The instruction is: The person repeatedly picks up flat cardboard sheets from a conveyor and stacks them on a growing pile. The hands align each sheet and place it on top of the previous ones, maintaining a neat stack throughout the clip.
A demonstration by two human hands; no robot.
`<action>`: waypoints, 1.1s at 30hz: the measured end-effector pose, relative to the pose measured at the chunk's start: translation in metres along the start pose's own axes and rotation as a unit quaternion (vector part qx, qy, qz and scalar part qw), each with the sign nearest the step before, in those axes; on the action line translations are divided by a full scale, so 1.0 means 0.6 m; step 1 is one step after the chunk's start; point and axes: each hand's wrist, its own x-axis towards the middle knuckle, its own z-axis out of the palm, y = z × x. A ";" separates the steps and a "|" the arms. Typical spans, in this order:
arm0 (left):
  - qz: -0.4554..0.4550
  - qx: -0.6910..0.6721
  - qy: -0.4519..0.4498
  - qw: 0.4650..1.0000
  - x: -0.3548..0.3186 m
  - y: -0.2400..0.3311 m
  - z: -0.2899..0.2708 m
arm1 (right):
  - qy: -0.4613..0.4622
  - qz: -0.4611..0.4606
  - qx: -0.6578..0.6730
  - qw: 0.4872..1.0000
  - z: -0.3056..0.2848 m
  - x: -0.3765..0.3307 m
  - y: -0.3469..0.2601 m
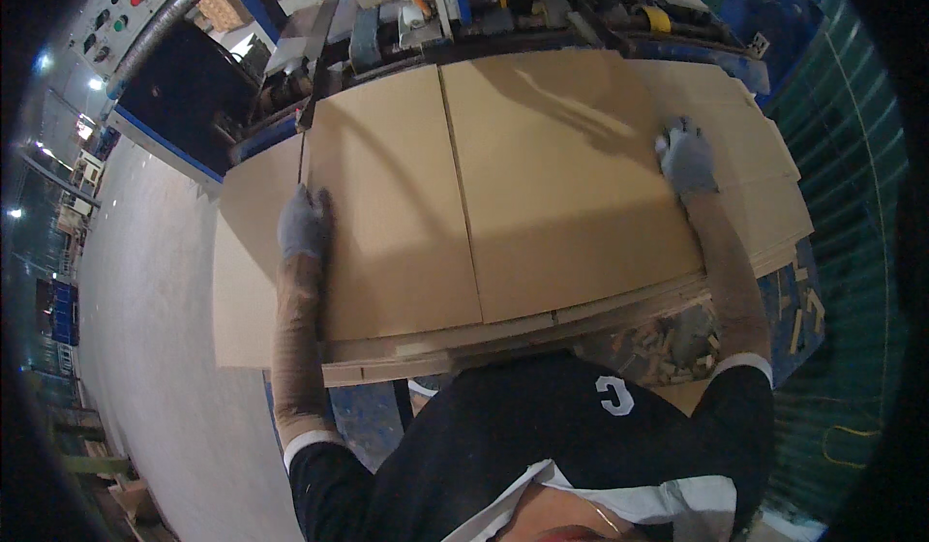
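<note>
A stack of flat brown cardboard sheets (542, 194) lies in front of me, its top sheet split by a lengthwise slit. My left hand (303, 223), in a grey glove, presses against the left edge of the top sheets. My right hand (686, 158), also gloved in grey, lies flat on the right side of the top sheet. More cardboard sheets (247, 281) jut out lower on the left, and others fan out at the right (774, 203). Both forearms wear brown sleeves.
A blue and grey machine (416, 10) with rollers stands behind the stack, and a control panel with round buttons (121, 10) is at the upper left. Small cardboard scraps (677, 344) litter the floor at the lower right. Pale floor (145, 348) spreads to the left.
</note>
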 end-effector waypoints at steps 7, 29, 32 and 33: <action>0.382 0.045 -0.122 0.915 -0.231 0.046 -0.049 | -0.141 -0.187 0.089 0.968 -0.099 -0.212 0.021; 0.350 0.032 0.129 0.927 0.074 0.087 0.005 | -0.158 -0.117 0.240 0.951 -0.041 0.039 -0.102; 0.349 -0.071 0.261 0.897 0.075 0.113 -0.006 | -0.062 -0.127 0.123 0.982 -0.027 0.051 -0.106; 0.284 -0.099 0.218 0.929 0.052 0.101 -0.016 | -0.014 -0.082 0.121 0.989 -0.028 0.035 -0.087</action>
